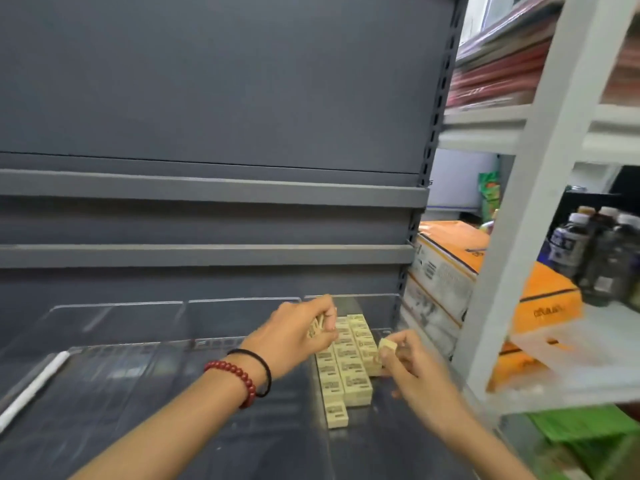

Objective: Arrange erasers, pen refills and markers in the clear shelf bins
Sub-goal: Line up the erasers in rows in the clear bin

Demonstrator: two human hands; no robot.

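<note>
The left hand grips blurred erasers, partly hidden by its fingers. The right hand pinches one eraser beside the rows in the clear bin; there is room at its front edge.

1. Right bin: erasers packed in rows from the back wall forward; bare floor only in front and along the right wall.
2. Left hand and right hand, both gripping erasers, flank the rows and crowd access from above.
3. Middle bin, left bin: floors bare, open from above.
4. Shelf overhangs the back.
5. Post and boxes block the right.
</note>
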